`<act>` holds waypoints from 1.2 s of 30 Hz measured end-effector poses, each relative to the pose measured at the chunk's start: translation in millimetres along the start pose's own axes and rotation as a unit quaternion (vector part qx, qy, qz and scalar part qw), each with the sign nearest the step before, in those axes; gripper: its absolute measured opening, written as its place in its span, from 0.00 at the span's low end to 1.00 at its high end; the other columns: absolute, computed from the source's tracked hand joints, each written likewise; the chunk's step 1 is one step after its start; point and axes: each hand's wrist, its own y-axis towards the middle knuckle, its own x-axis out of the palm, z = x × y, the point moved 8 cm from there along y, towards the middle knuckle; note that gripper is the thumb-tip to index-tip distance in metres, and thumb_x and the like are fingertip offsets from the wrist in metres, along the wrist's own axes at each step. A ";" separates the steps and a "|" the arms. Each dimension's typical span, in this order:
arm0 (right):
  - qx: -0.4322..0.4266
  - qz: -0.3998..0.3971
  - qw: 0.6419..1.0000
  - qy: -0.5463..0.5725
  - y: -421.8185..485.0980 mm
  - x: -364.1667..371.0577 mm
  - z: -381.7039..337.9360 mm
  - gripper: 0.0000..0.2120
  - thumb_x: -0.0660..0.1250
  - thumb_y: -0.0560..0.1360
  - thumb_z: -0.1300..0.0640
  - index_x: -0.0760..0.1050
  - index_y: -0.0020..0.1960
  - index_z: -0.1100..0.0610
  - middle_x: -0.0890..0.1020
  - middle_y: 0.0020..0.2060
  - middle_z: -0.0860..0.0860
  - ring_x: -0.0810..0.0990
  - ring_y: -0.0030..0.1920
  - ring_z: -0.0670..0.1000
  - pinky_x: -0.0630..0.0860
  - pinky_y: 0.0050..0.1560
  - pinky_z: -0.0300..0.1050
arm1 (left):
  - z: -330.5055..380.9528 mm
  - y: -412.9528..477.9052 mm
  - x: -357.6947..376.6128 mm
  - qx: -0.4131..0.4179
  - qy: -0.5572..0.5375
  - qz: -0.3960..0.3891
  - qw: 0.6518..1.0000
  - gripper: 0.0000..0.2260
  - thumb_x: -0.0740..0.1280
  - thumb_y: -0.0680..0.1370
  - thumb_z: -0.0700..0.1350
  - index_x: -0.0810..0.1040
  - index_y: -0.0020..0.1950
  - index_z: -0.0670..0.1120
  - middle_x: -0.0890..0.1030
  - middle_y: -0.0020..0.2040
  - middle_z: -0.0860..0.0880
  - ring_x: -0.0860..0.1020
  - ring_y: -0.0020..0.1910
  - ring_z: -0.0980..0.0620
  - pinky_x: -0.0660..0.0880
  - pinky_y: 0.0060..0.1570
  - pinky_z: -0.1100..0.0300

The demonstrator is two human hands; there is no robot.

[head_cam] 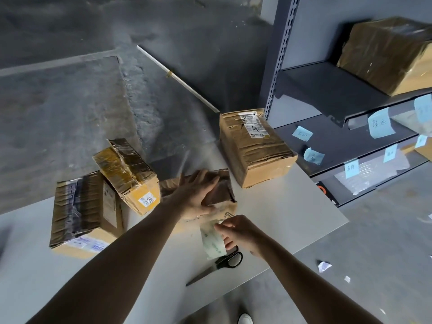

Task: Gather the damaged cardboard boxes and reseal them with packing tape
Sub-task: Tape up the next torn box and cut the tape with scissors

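Observation:
A small, crumpled cardboard box [223, 187] sits at the middle of the white table [292, 216]. My left hand [198, 195] lies over its top, fingers spread and thumb down its near side. My right hand [238, 232] holds a roll of pale printed packing tape [212, 242] just below the box, with a strip running up to the box's near face. Three other taped, dented boxes stand around: one at the back right [254, 148], one tilted at the left [127, 171], leaning on a flat one [86, 211].
Black-handled scissors [219, 265] lie on the table near the front edge, under my right hand. A grey metal shelf rack [327, 90] with blue notes and a wrapped box [388, 52] stands at the right. Paper scraps [324, 266] lie on the concrete floor.

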 end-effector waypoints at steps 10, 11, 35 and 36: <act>0.016 -0.001 1.000 0.022 2.5 14.5 1.8 0.19 0.64 0.82 0.52 0.76 0.64 0.67 0.84 0.51 0.63 0.86 0.42 0.54 0.82 0.38 0.41 | 15.1 -81.1 -39.4 0.026 -0.163 0.314 0.935 0.23 0.62 0.81 0.57 0.69 0.72 0.46 0.76 0.67 0.46 0.76 0.66 0.50 0.73 0.64 0.56; 0.018 0.000 0.999 0.031 2.8 14.6 1.1 0.19 0.64 0.82 0.52 0.76 0.65 0.66 0.84 0.51 0.62 0.86 0.43 0.54 0.82 0.38 0.41 | 15.5 -95.2 -36.5 0.024 -0.184 0.335 0.924 0.17 0.61 0.82 0.56 0.71 0.66 0.47 0.79 0.60 0.47 0.80 0.57 0.53 0.77 0.55 0.61; -0.200 0.027 0.901 -0.383 -16.2 13.2 47.4 0.10 0.62 0.80 0.59 0.75 0.60 0.57 0.79 0.55 0.51 0.74 0.56 0.51 0.75 0.57 0.46 | 18.3 -100.7 87.5 -0.302 -0.641 0.022 0.705 0.23 0.75 0.74 0.44 0.72 0.67 0.51 0.81 0.58 0.45 0.79 0.56 0.45 0.78 0.51 0.51; -0.222 0.020 0.891 -0.395 -16.5 17.7 48.7 0.10 0.63 0.79 0.61 0.75 0.60 0.57 0.78 0.56 0.51 0.74 0.57 0.51 0.75 0.57 0.47 | 17.2 -100.4 88.5 -0.300 -0.641 0.022 0.706 0.23 0.75 0.74 0.44 0.72 0.67 0.51 0.81 0.57 0.45 0.79 0.56 0.45 0.78 0.52 0.50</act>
